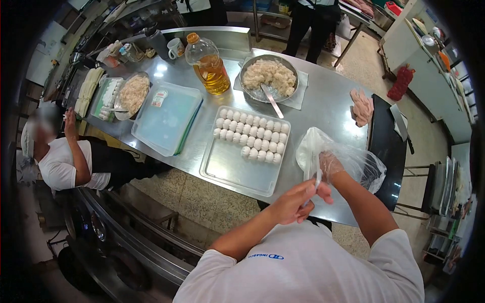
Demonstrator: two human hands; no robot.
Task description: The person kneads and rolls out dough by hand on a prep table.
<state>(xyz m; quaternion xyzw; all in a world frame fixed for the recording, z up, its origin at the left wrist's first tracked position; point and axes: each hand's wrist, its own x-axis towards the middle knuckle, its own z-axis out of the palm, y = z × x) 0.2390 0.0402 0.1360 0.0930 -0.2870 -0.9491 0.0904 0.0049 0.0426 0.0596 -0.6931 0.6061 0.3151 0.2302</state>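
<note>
My left hand (297,203) is closed in a pinch, with a thin pale edge (318,174) rising from its fingers; I cannot make out what it belongs to. Just beyond it, my right hand (330,165) is covered by clear plastic and lies at a clear plastic bag (356,160); its fingertips are blurred. Left of both hands, a clear plastic tray (237,169) holds rows of round white dumplings (251,132) at its far side. Behind the tray stands a metal bowl (291,65) of pale filling (268,76), a metal spatula (272,100) leaning in it.
An oil bottle (212,73) stands beside stacked plastic trays (166,118). Pale meat (361,107) lies near a black board (389,146), with a knife (404,130) at its edge. A co-worker (68,156) stands at the left; another person (313,30) is behind the table.
</note>
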